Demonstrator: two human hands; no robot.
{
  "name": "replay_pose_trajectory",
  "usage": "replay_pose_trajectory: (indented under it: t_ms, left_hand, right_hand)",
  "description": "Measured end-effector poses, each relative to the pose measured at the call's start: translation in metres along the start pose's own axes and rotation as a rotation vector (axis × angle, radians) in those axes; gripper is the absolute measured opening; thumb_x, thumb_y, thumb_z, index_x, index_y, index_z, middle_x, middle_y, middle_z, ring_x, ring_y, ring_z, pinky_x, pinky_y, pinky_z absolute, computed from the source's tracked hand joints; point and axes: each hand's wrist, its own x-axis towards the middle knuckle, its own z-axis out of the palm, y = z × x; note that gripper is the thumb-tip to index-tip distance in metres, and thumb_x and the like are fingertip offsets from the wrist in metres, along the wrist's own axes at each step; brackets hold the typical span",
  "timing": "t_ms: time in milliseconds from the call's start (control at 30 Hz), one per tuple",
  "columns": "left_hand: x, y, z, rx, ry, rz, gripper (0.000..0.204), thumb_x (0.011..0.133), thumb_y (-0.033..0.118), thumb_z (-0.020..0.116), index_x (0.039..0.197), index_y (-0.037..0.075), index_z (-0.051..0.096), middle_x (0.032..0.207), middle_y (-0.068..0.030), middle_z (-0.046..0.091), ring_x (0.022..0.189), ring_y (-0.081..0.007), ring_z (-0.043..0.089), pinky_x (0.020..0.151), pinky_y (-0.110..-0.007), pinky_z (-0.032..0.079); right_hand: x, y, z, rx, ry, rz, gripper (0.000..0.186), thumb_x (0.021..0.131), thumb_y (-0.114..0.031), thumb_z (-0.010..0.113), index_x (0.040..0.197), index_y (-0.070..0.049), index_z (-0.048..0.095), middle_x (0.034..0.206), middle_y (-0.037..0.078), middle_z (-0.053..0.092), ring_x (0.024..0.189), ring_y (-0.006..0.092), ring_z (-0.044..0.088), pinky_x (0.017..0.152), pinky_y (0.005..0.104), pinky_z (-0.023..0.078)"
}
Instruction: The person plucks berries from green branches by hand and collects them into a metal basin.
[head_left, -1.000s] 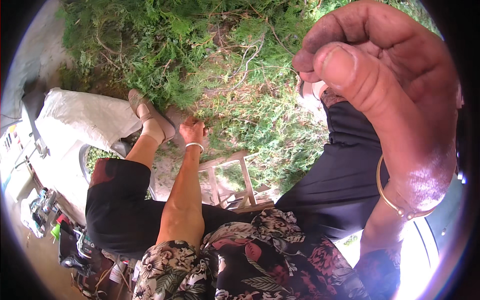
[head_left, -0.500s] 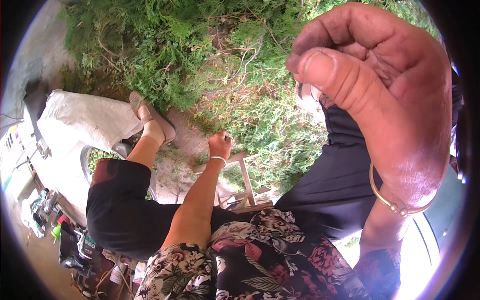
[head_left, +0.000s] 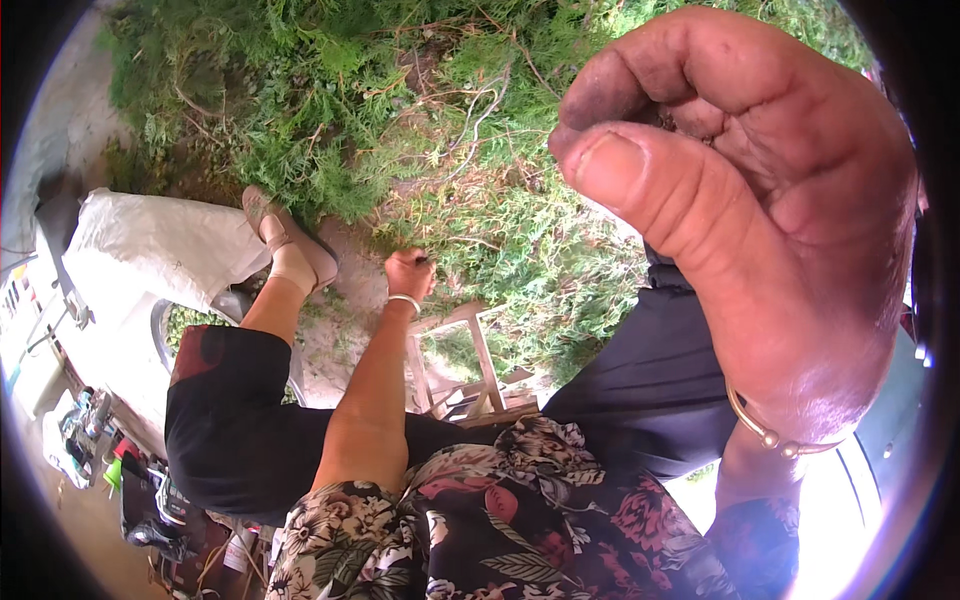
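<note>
The right hand (head_left: 760,220) loomed large toward two o'clock, close to the lens, its fingers curled and its thumb drawn up in front of the forefinger's tip, with dark smudges on the fingers. A gold-coloured bangle (head_left: 768,438) circled that wrist. The left hand (head_left: 408,275) was much farther off, just off centre toward ten o'clock, bunched like a fist with a small dark spot at its curl; a white bangle (head_left: 403,302) ringed the wrist. With the fingertips partly hidden, it could not be told whether either hand had closed on anything.

Conifer sprigs (head_left: 330,110) lay in a wide green mat from eleven o'clock to one, the thinner, yellower edge reaching down beside the left hand. A strapped shoe (head_left: 318,262) stood between nine and ten o'clock, near that edge. At nine o'clock lay a white sack (head_left: 160,240), just above a round container (head_left: 160,335) of small green pieces. A wooden frame (head_left: 486,365) sat near six o'clock, above the floral blouse (head_left: 500,525).
</note>
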Motion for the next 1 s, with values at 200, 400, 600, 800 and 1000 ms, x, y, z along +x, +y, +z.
replay_pose_trajectory:
  t_ms: [200, 400, 600, 800, 1000]
  left_hand:
    - [-0.006, 0.020, -0.063, -0.576, -0.293, -0.334, 0.008, 0.073, -0.010, 0.058, 0.077, -0.006, 0.063, 0.070, -0.0123, 0.064, 0.060, -0.0199, 0.064, 0.051, -0.031, 0.054]
    - [-0.003, 0.025, -0.050, -0.649, -0.124, -0.276, 0.009, 0.078, 0.001, 0.069, 0.080, -0.004, 0.063, 0.067, -0.0099, 0.062, 0.051, -0.0157, 0.057, 0.042, -0.027, 0.044]
    - [0.019, -0.016, -0.056, -0.650, 0.536, -0.260, 0.007, 0.081, 0.002, 0.067, 0.082, -0.004, 0.064, 0.064, -0.0076, 0.060, 0.047, -0.0142, 0.054, 0.038, -0.027, 0.038]
    - [0.064, -0.031, -0.071, -0.196, 0.688, 0.055, 0.011, 0.072, -0.005, 0.069, 0.082, -0.002, 0.065, 0.061, -0.0088, 0.061, 0.048, -0.0148, 0.055, 0.041, -0.029, 0.043]
    - [0.084, -0.011, -0.084, -0.110, 0.575, -0.080, 0.017, 0.064, 0.003, 0.078, 0.071, -0.002, 0.063, 0.061, -0.0109, 0.061, 0.048, -0.0173, 0.058, 0.043, -0.032, 0.046]
  right_hand:
    - [-0.003, -0.006, 0.002, -0.014, -0.024, 0.013, 0.015, 0.085, -0.007, 0.066, 0.092, 0.005, 0.063, 0.077, 0.006, 0.064, 0.068, 0.0068, 0.056, 0.062, 0.0195, 0.045]
    - [-0.001, -0.011, 0.006, -0.038, -0.043, 0.049, 0.015, 0.085, -0.008, 0.066, 0.092, 0.005, 0.063, 0.077, 0.005, 0.064, 0.068, 0.0066, 0.056, 0.062, 0.0194, 0.045]
    - [0.007, -0.022, 0.012, -0.074, -0.067, 0.118, 0.016, 0.085, -0.008, 0.066, 0.093, 0.005, 0.063, 0.077, 0.005, 0.064, 0.069, 0.0065, 0.056, 0.063, 0.0193, 0.045]
    - [0.005, -0.018, 0.025, -0.077, -0.009, 0.068, 0.017, 0.084, -0.007, 0.067, 0.095, 0.005, 0.063, 0.080, 0.006, 0.064, 0.070, 0.0071, 0.057, 0.063, 0.0194, 0.045]
    - [0.005, -0.015, 0.028, 0.002, 0.005, 0.082, 0.017, 0.084, -0.004, 0.066, 0.096, 0.006, 0.062, 0.083, 0.008, 0.065, 0.074, 0.0093, 0.058, 0.067, 0.0210, 0.047]
